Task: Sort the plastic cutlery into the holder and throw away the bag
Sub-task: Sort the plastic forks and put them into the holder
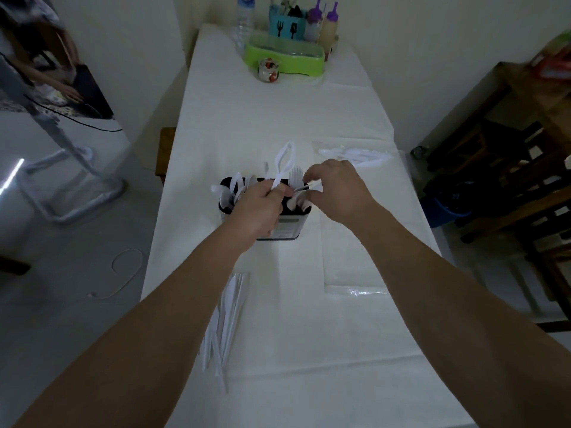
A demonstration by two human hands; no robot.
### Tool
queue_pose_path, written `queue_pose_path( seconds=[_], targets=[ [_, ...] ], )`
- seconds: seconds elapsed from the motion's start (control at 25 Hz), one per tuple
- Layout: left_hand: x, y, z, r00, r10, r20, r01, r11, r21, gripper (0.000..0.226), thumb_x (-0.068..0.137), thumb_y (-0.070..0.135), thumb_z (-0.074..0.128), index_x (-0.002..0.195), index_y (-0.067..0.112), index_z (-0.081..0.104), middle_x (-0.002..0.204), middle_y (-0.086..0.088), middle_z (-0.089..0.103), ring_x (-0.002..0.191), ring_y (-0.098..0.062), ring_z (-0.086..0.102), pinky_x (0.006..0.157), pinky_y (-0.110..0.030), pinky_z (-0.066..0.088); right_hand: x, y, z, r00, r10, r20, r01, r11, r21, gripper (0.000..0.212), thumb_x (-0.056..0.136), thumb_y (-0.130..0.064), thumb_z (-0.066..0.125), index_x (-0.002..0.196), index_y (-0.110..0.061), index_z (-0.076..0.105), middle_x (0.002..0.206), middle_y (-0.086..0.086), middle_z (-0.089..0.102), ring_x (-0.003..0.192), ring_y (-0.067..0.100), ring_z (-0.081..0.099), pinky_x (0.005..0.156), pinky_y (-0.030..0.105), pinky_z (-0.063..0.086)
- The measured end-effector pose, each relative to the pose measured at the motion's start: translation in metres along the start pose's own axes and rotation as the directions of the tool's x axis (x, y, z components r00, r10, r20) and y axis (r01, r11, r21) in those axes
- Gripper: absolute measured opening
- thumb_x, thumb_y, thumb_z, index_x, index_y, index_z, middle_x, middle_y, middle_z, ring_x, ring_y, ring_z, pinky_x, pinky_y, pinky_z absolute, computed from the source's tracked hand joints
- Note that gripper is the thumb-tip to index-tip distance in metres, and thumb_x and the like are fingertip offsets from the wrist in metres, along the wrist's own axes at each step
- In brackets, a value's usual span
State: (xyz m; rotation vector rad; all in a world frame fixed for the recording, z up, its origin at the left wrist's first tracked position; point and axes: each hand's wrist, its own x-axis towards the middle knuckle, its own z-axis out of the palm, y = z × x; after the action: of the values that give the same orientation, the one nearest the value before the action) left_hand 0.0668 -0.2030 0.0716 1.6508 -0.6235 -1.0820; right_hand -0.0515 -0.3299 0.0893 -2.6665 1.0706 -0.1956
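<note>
Both hands are over the holder (262, 208) in the middle of the worktop (355, 335). A few white spoons (282, 163) are pinched by the left hand (258, 208), bowls up. Something small and white is pinched by the right hand (336, 188); what it is cannot be told. Many pieces are already stood in the holder. More work is likely left: knives (227, 316) are laid near the front edge, and a bag (355, 154) with cutlery is seen behind the right hand.
</note>
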Motion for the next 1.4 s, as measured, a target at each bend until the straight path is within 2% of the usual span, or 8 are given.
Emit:
queue_pose_path(
  seconds=[0.2, 0.28, 0.4, 0.64, 0.84, 1.08, 1.24, 1.4],
  targets=[
    [-0.009, -0.004, 0.005, 0.999, -0.027, -0.034, 0.026, 0.998, -0.051, 0.041, 0.101, 0.042, 0.038, 0.086, 0.017, 0.068, 0.048, 0.008, 0.035, 0.038, -0.008, 0.029, 0.042, -0.024, 0.023, -0.006, -0.007, 0.002, 0.998, 0.013, 0.055, -0.011, 0.999, -0.030, 0.020, 0.091, -0.030, 0.063, 0.106, -0.020, 0.074, 0.098, 0.007, 0.069, 0.097, 0.029, 0.059, 0.085, 0.038, 0.050],
    [-0.010, -0.003, 0.007, 0.998, -0.041, -0.042, 0.038, 0.997, -0.063, 0.043, 0.102, 0.036, 0.034, 0.091, 0.012, 0.069, 0.049, 0.007, 0.036, 0.037, -0.008, 0.030, 0.043, -0.024, 0.023, -0.011, -0.010, -0.006, 0.992, 0.110, -0.063, -0.097, 0.978, 0.182, 0.025, 0.097, -0.022, 0.054, 0.114, -0.015, 0.070, 0.109, 0.006, 0.071, 0.103, 0.025, 0.062, 0.089, 0.033, 0.049],
    [-0.007, -0.004, 0.012, 0.999, 0.038, -0.033, -0.036, 0.998, 0.055, 0.037, 0.102, 0.031, 0.035, 0.095, 0.015, 0.067, 0.052, 0.008, 0.042, 0.042, -0.007, 0.037, 0.047, -0.028, 0.025, -0.014, -0.018, -0.022, 0.948, 0.317, -0.039, -0.220, 0.738, 0.638, 0.029, 0.096, -0.035, 0.057, 0.101, -0.010, 0.070, 0.092, 0.001, 0.074, 0.083, 0.018, 0.071, 0.080, 0.031, 0.052],
    [-0.009, -0.003, 0.020, 0.997, 0.072, -0.019, -0.070, 0.994, 0.086, 0.035, 0.103, 0.032, 0.032, 0.087, 0.013, 0.057, 0.064, -0.003, 0.064, 0.046, -0.016, 0.045, 0.048, -0.025, 0.033, -0.015, -0.013, -0.031, 0.931, 0.363, 0.042, -0.270, 0.606, 0.748, 0.015, 0.086, -0.004, 0.060, 0.077, -0.014, 0.066, 0.071, -0.002, 0.070, 0.062, 0.007, 0.070, 0.052, 0.018, 0.044],
    [-0.009, 0.003, 0.020, 0.994, 0.055, 0.091, -0.049, 0.997, -0.066, 0.033, 0.102, 0.032, 0.037, 0.101, 0.012, 0.064, 0.060, -0.008, 0.060, 0.037, -0.016, 0.033, 0.042, -0.020, 0.023, -0.012, -0.010, -0.034, 0.945, 0.326, 0.029, -0.226, 0.585, 0.779, 0.017, 0.083, -0.008, 0.072, 0.088, -0.020, 0.061, 0.088, 0.001, 0.069, 0.078, 0.013, 0.067, 0.063, 0.022, 0.049],
    [-0.004, 0.002, 0.019, 0.978, 0.207, 0.009, -0.207, 0.971, 0.117, 0.032, 0.104, 0.028, 0.043, 0.091, 0.011, 0.067, 0.064, -0.006, 0.057, 0.048, -0.010, 0.048, 0.047, -0.021, 0.039, -0.004, -0.009, -0.038, 0.951, 0.290, 0.111, -0.273, 0.609, 0.744, 0.011, 0.086, -0.005, 0.067, 0.092, -0.014, 0.067, 0.085, 0.015, 0.074, 0.077, 0.026, 0.075, 0.058, 0.028, 0.055],
    [-0.007, -0.018, 0.010, 0.818, 0.552, -0.163, -0.347, 0.699, 0.625, 0.027, 0.094, 0.016, 0.042, 0.103, 0.008, 0.067, 0.083, -0.010, 0.065, 0.076, -0.028, 0.059, 0.067, -0.040, 0.050, -0.004, 0.003, -0.050, 0.964, 0.263, -0.041, -0.149, 0.663, 0.734, 0.024, 0.088, 0.003, 0.060, 0.083, -0.020, 0.064, 0.076, 0.005, 0.071, 0.062, 0.010, 0.069, 0.061, 0.028, 0.058],
    [-0.023, -0.060, 0.010, 0.742, 0.669, 0.042, -0.389, 0.379, 0.840, 0.045, 0.085, 0.016, 0.037, 0.117, 0.000, 0.064, 0.111, -0.015, 0.067, 0.105, -0.034, 0.062, 0.088, -0.047, 0.053, -0.010, 0.011, -0.048, 0.954, 0.236, -0.183, -0.086, 0.803, 0.590, 0.031, 0.087, -0.003, 0.056, 0.083, -0.032, 0.064, 0.084, 0.000, 0.073, 0.076, 0.018, 0.071, 0.073, 0.033, 0.058]
  ],
)
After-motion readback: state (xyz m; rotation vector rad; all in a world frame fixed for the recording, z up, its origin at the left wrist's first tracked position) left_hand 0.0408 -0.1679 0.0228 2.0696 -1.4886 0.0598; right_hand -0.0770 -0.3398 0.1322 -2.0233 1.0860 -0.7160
